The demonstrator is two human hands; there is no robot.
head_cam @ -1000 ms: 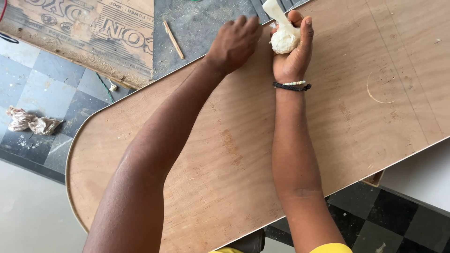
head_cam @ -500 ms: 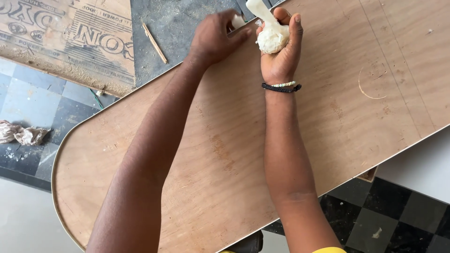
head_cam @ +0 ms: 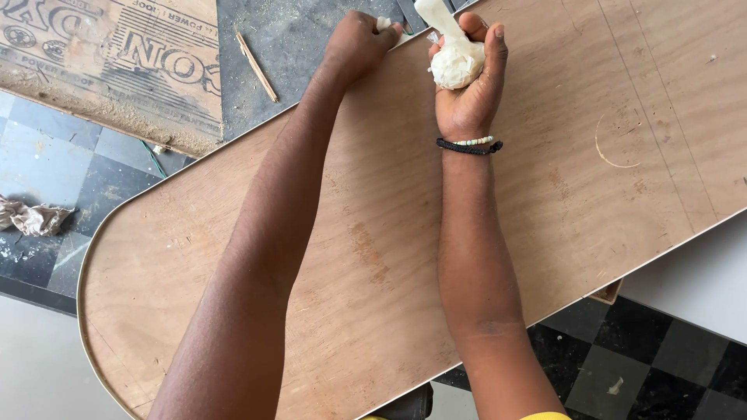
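Head view: plywood board (head_cam: pixel 482 257) over checkered floor (head_cam: pixel 622 365)

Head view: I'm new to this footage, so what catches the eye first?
Two bare arms stretch across a long plywood board with a rounded end. At its far edge the right hand grips a whitish bag of paste, while the left hand presses a small whitish bit there.

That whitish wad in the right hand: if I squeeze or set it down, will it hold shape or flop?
The whitish wad looks crumpled and bulges between the right hand fingers, so it probably squashes easily. Its tail sticks up stiffly, perhaps twisted tight. It seems light, and unlikely to roll on the plywood board.
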